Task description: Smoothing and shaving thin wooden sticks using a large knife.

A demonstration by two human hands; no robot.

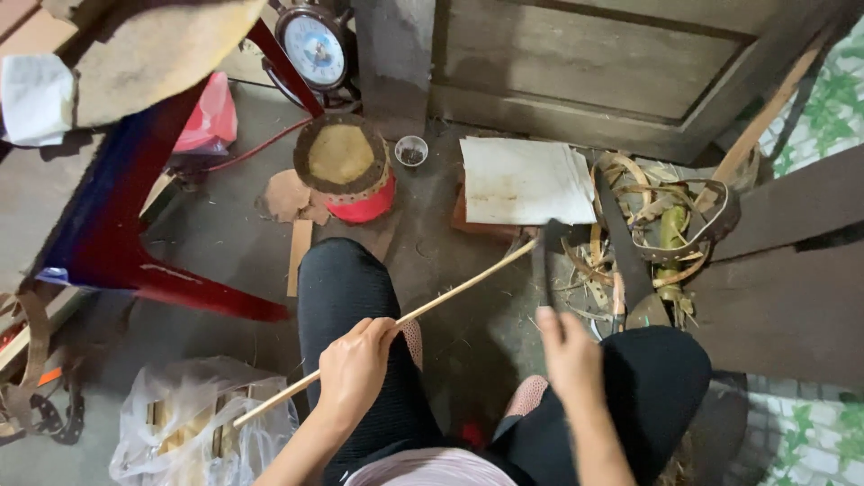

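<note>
1. Left hand (357, 367): it was closed around a long thin strip (409, 315) of pale bamboo or cane, gripping it over the left knee; fingers were curled over the top, thumb underneath
2. Strip: it ran on a slant from the lower left, above a plastic bag (193, 423), up to the right, where its far end met the blade near a white sheet (526, 180)
3. Right hand (569, 353): it was closed on the handle of a dark knife (544, 256), held above the right knee; the blade pointed away from the person, and its upper part touched the tip of the strip
4. Legs: the person sat with both knees in black fabric, the strip crossing above the left one
5. Floor ahead: a round red stool (351, 173) with a worn tan seat stood beyond the left knee; a small cup (411, 150) stood just beside it, and the white sheet lay to the right of the cup
6. Right side: a heap of curled strips and shavings (652, 234) lay beside a dark wooden plank, with a long dark blade-like tool (627, 261) across it
7. Left side: a red and blue frame (135, 234) stood well apart from the hands; the clear plastic bag of pale pieces lay near the left forearm
8. Background: a round dial scale (313, 47) stood against the wall, left of a brown panelled door (594, 63)
</note>
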